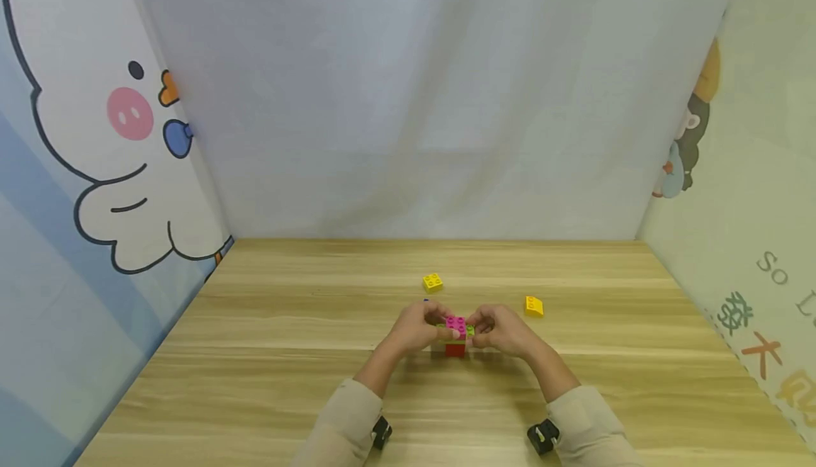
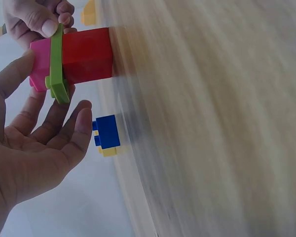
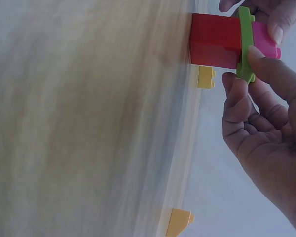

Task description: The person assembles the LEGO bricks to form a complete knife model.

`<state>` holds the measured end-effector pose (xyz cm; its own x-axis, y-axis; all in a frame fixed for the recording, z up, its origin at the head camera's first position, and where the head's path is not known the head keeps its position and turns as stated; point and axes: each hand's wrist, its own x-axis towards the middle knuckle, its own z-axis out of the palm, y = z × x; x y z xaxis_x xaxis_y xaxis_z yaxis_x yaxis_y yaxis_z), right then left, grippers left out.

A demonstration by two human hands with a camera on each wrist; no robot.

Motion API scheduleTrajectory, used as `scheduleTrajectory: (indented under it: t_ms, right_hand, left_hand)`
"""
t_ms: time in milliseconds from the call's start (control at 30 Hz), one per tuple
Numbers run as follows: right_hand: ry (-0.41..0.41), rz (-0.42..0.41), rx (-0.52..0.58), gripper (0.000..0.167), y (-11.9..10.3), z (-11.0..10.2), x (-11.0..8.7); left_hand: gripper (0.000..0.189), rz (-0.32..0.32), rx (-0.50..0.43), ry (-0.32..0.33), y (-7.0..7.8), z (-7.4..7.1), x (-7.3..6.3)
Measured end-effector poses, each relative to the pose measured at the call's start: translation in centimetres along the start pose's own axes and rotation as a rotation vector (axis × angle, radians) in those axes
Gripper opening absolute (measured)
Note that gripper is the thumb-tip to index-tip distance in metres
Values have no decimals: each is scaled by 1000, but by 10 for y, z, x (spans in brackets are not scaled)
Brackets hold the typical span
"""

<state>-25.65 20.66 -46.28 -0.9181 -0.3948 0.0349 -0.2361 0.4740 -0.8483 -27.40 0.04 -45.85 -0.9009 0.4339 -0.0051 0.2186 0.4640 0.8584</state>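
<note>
A small stack stands on the table between both hands: a red block [image 1: 455, 349] at the bottom, a wider lime green plate [image 2: 57, 59] across it, and a pink brick [image 1: 456, 323] on top. My left hand [image 1: 417, 327] pinches the pink brick from the left, its thumb on the near side. From the right, my right hand [image 1: 505, 330] holds the end of the green plate between thumb and fingers. In the right wrist view, the right thumb lies on the plate's edge next to the pink brick.
Behind the left hand is a blue brick [image 2: 107, 132], mostly hidden in the head view. Farther back lies a yellow studded brick [image 1: 433, 283]. A yellow brick with a slanted side [image 1: 533, 307] sits to the right. Cloth walls enclose the wooden table [image 1: 287, 311].
</note>
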Motion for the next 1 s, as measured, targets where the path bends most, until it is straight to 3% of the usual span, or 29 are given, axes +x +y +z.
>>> scheduleTrajectory:
  t_ms: [467,733,1000]
  right_hand:
    - [0,-23,4,28,1,1,-2]
    - [-36,-52,34,30,2,2,-3]
    - [-14,-34,-21,29,0,-1,-2]
  left_hand:
    - [29,-3,-15,-28,-1,-1,-1]
    - [29,33,-23,-47,1,-2,-3]
    - [45,74,-30,-50,-4,-8,-4]
